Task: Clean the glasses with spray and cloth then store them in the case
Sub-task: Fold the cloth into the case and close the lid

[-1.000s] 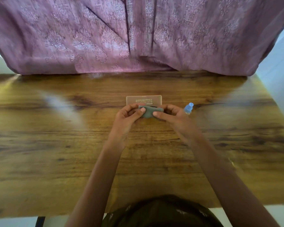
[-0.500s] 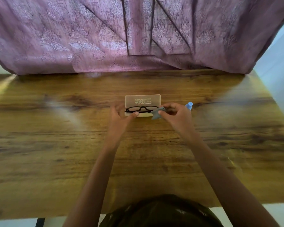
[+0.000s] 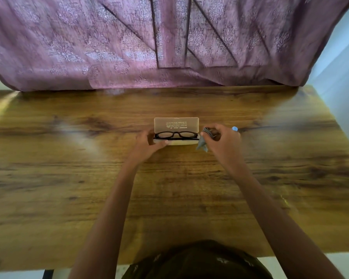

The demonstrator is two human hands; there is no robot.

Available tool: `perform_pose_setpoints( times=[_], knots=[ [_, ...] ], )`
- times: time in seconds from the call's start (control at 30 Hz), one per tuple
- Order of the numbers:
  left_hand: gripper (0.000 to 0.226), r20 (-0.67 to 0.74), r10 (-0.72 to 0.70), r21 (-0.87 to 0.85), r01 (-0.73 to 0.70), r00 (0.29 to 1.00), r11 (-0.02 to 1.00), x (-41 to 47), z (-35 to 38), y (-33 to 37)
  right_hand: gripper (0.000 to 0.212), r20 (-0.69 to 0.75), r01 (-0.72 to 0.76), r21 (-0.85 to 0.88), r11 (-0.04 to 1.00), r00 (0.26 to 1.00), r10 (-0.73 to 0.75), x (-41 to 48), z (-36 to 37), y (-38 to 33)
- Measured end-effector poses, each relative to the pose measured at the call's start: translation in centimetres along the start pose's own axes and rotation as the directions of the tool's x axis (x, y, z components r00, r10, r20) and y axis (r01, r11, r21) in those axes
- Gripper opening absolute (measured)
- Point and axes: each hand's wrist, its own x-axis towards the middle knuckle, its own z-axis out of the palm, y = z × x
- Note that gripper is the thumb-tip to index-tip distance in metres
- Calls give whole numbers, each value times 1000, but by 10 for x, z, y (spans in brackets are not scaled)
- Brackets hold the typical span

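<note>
Black-framed glasses (image 3: 176, 135) lie folded in the open translucent case (image 3: 176, 124), whose lid stands upright behind them. My left hand (image 3: 149, 144) rests at the case's left end, thumb on its front edge. My right hand (image 3: 222, 140) is at the case's right end, pinching a crumpled grey cloth (image 3: 203, 144) that hangs from its fingers. The blue cap of the spray bottle (image 3: 234, 129) peeks out behind my right hand; the rest of the bottle is hidden.
The wooden table (image 3: 89, 178) spreads wide on both sides of the case. A purple patterned curtain (image 3: 149, 47) hangs along its far edge. A white wall (image 3: 343, 81) stands at the right.
Both hands held the cloth around the glasses a second ago. The glasses now lie in the case, the left hand has shifted to the case's end, and the right hand has drawn the cloth away rightward.
</note>
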Motion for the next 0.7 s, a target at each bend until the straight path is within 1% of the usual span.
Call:
perform_pose_setpoints(
  times=[0.07, 0.2, 0.3, 0.4, 0.47, 0.53, 0.63, 0.7],
  knots=[
    [71, -6, -12, 1, 12, 1000, 1000, 1, 0, -3, 16, 0, 12, -17, 1000, 1000, -12, 0, 0, -1],
    [82, -58, -16, 59, 19, 998, 998, 1, 6, -11, 8, 23, 23, -30, 999, 999, -22, 1, 0, -4],
    [86, -121, 1, 77, 9, 993, 997, -2, 11, -17, 9, 38, 30, -46, 998, 999, -28, 5, 3, -8],
    [87, -160, 35, 89, -21, 986, 996, -4, 15, -23, 12, 59, 25, 7, 1000, 998, -26, 11, 10, -17],
    [86, -174, 49, 77, -36, 984, 996, -5, 17, -27, 17, 110, 4, 66, 998, 994, -11, 15, 18, -24],
    [85, -187, 51, 60, -40, 981, 997, -6, 19, -29, 21, 175, -52, 178, 983, 984, 20, 19, 27, -30],
    [83, -201, 81, 59, -71, 976, 996, -8, 21, -31, 20, 263, -194, 359, 913, 960, 101, 22, 41, -36],
    [83, -215, 95, 55, -85, 972, 995, -8, 21, -32, 17, 311, -288, 427, 857, 937, 160, 24, 50, -36]
  ],
)
